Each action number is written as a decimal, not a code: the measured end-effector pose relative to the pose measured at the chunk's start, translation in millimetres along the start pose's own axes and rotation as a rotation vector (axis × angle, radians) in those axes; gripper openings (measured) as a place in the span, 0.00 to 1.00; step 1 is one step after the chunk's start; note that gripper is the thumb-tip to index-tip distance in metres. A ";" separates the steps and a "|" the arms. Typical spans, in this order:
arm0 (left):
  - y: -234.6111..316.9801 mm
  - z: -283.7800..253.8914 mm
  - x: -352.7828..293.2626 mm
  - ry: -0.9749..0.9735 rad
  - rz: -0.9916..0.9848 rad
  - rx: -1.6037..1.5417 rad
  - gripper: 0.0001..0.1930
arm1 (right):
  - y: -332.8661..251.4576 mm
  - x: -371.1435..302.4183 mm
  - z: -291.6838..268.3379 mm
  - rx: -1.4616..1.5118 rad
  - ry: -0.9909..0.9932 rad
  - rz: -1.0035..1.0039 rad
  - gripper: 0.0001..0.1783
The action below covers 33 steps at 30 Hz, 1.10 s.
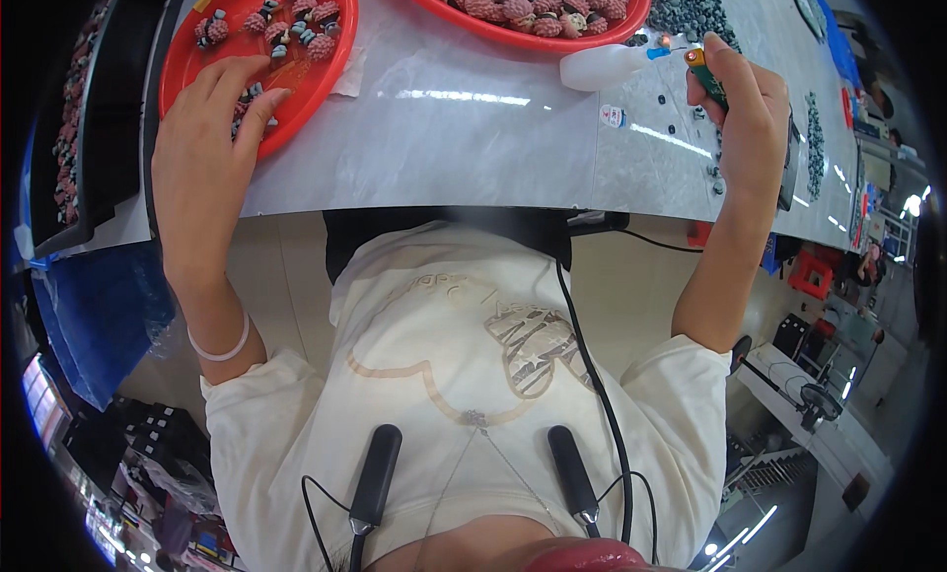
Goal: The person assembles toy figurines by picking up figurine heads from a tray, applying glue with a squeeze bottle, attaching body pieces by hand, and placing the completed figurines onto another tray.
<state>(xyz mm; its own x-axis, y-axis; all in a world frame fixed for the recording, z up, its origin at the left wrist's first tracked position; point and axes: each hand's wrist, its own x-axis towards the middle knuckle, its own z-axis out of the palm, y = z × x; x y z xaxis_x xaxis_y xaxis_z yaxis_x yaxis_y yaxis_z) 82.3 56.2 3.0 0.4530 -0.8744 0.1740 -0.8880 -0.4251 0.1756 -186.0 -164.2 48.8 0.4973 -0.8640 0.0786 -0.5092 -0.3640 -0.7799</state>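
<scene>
My left hand (212, 128) reaches over a red round tray (340, 69), thumb and fingers apart. A pinkish, bumpy piece with grey and black parts (243, 107) shows in the gap beneath them. More such pieces (319, 46) lie farther up in the tray. My right hand (745, 104) is closed around a green lighter (707, 79) with a metal top. Close to the lighter, a white squeeze bottle (602, 67) lies on its side, its blue tip (658, 52) and thin nozzle pointing toward my right hand. I cannot make out whether there is a flame.
A second red tray (552, 45) heaped with pink pieces stands at the far middle. Small dark grey parts (695, 10) are piled at the far right, with several scattered on the grey table (444, 148). A black bin (109, 148) borders the left side.
</scene>
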 end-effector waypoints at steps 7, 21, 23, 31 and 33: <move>1.5 -9.9 -2.2 0.045 -0.008 -0.131 0.15 | -2.3 0.9 -0.6 -0.009 -0.028 0.026 0.22; -4.8 -6.7 0.5 0.073 -0.001 -0.046 0.13 | -6.6 2.1 -0.7 -0.026 -0.020 0.040 0.22; -4.6 -4.3 0.9 0.107 -0.008 -0.015 0.14 | -7.2 1.5 -1.9 -0.030 -0.018 0.043 0.22; -9.4 -2.3 -1.0 -0.008 -0.062 -0.063 0.19 | -7.0 3.4 2.5 -0.038 -0.027 0.028 0.21; -6.6 -3.3 1.8 -0.005 -0.037 -0.048 0.19 | -8.3 0.9 -1.2 -0.062 -0.012 0.014 0.24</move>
<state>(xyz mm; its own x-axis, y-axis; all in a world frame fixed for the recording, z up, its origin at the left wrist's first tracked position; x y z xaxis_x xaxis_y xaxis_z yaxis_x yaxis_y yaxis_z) 89.2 58.2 5.4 0.4852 -0.8592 0.1621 -0.8656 -0.4457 0.2282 -182.2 -162.4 56.1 0.4984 -0.8649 0.0602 -0.5585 -0.3734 -0.7407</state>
